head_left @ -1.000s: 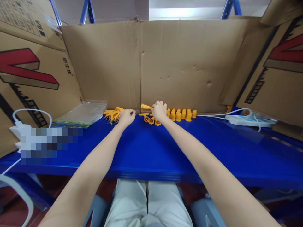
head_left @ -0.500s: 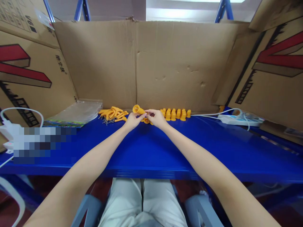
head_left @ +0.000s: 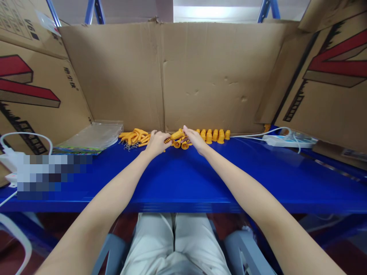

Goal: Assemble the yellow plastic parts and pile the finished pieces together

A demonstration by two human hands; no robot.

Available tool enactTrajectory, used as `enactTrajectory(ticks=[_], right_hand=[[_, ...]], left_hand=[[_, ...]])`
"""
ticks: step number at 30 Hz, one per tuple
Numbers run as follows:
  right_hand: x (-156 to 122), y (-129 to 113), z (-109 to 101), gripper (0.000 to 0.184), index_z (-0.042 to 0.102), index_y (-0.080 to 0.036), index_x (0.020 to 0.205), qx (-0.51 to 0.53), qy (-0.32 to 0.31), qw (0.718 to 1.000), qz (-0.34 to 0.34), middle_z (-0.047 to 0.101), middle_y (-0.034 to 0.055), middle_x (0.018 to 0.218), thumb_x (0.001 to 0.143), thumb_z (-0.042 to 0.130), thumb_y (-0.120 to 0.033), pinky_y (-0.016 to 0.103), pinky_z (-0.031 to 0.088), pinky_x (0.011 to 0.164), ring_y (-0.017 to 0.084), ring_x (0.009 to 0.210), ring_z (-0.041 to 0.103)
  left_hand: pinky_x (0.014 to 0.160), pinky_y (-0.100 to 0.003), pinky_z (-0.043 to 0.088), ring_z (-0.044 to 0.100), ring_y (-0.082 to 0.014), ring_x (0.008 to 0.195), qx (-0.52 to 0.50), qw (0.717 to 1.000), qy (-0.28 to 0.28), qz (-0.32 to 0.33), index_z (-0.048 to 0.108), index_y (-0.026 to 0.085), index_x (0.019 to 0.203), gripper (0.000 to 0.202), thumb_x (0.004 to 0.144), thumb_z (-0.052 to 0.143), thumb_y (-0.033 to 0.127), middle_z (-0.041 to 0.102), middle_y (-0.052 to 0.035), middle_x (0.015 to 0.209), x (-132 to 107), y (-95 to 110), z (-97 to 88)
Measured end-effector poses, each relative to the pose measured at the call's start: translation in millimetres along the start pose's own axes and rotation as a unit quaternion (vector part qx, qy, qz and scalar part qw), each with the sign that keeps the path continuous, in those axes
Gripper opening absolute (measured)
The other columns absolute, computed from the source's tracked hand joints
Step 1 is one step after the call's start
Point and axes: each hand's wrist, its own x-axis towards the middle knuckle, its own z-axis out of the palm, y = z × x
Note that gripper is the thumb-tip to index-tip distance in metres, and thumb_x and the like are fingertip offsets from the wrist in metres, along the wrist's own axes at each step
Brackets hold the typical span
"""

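Near the back of the blue table, my left hand [head_left: 157, 143] is closed around the ridged handle of an orange plastic bell [head_left: 177, 134]. The cup end of this bell points right, toward my right hand [head_left: 196, 140]. My right hand has its fingers stretched out and apart beside the cup's rim; whether they touch it is hard to tell. Just below lie two more orange bells [head_left: 185, 145], their mouths facing me. Left of my left hand is a pile of orange ridged handles [head_left: 134, 136] with small dark metal hooks [head_left: 128, 146].
Several orange bell cups [head_left: 215, 135] stand in rows right of my right hand. Clear plastic bags [head_left: 94, 133] lie at the left. A white power strip [head_left: 289, 141] with cables sits at the right. Cardboard walls [head_left: 218, 76] enclose the table [head_left: 183, 179] at back and sides.
The cup in my left hand has turned from facing up-left to facing right. My right fingers have opened out and moved slightly right, and the ridged handle now shows in my left hand.
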Motion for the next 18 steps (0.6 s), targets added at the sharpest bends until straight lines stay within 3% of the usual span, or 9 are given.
enactTrajectory(ticks=[5, 8, 12, 15, 18], right_hand=[[3.5, 15.8, -5.3, 0.034, 0.066, -0.014, 0.086, -0.090, -0.013, 0.995, -0.051, 0.068, 0.0043, 0.076, 0.082, 0.063, -0.048, 0.024, 0.047, 0.060, 0.011, 0.061, 0.059], [3.2, 23.0, -7.8, 0.030, 0.067, -0.015, 0.078, -0.172, -0.065, 0.979, -0.089, 0.064, 0.0006, 0.068, 0.079, 0.066, -0.045, 0.027, 0.047, 0.064, 0.011, 0.061, 0.055], [1.3, 23.5, -10.7, 0.031, 0.068, -0.016, 0.073, -0.229, -0.126, 0.960, -0.105, 0.062, -0.0014, 0.065, 0.081, 0.062, -0.045, 0.029, 0.046, 0.066, 0.011, 0.059, 0.053], [0.9, 20.4, -12.2, 0.032, 0.067, -0.016, 0.072, -0.238, -0.133, 0.956, -0.111, 0.060, -0.0018, 0.064, 0.082, 0.061, -0.046, 0.029, 0.046, 0.065, 0.010, 0.058, 0.051], [0.9, 18.3, -13.5, 0.032, 0.064, -0.016, 0.070, -0.245, -0.126, 0.955, -0.107, 0.059, -0.0018, 0.063, 0.084, 0.060, -0.044, 0.029, 0.046, 0.066, 0.011, 0.059, 0.051]], left_hand=[[0.110, -0.051, 0.023, 0.056, -0.0251, 0.104, 0.022, 0.999, -0.014, 0.042, 0.073, 0.024, 0.094, 0.021, 0.083, 0.056, 0.028, 0.069, -0.0073, 0.097, -3.3, 2.4, -2.9], [0.112, -0.055, 0.018, 0.050, -0.0270, 0.117, 0.014, 0.999, -0.011, 0.044, 0.073, 0.025, 0.090, 0.017, 0.082, 0.058, 0.027, 0.064, -0.0079, 0.116, -4.7, 3.9, -3.4], [0.113, -0.058, 0.015, 0.034, -0.0313, 0.136, 0.018, 1.000, 0.008, 0.013, 0.071, 0.023, 0.091, 0.016, 0.077, 0.065, 0.027, 0.045, -0.0079, 0.146, -4.9, 2.3, -4.2], [0.112, -0.059, 0.016, 0.040, -0.0316, 0.132, 0.021, 1.000, 0.006, -0.021, 0.067, 0.022, 0.098, 0.022, 0.077, 0.066, 0.029, 0.038, -0.0096, 0.151, -4.3, -1.3, -4.1], [0.112, -0.058, 0.014, 0.054, -0.0277, 0.119, 0.038, 0.998, -0.015, -0.037, 0.063, 0.025, 0.108, 0.027, 0.081, 0.060, 0.024, 0.052, -0.0090, 0.141, -3.8, -4.3, -3.3]])
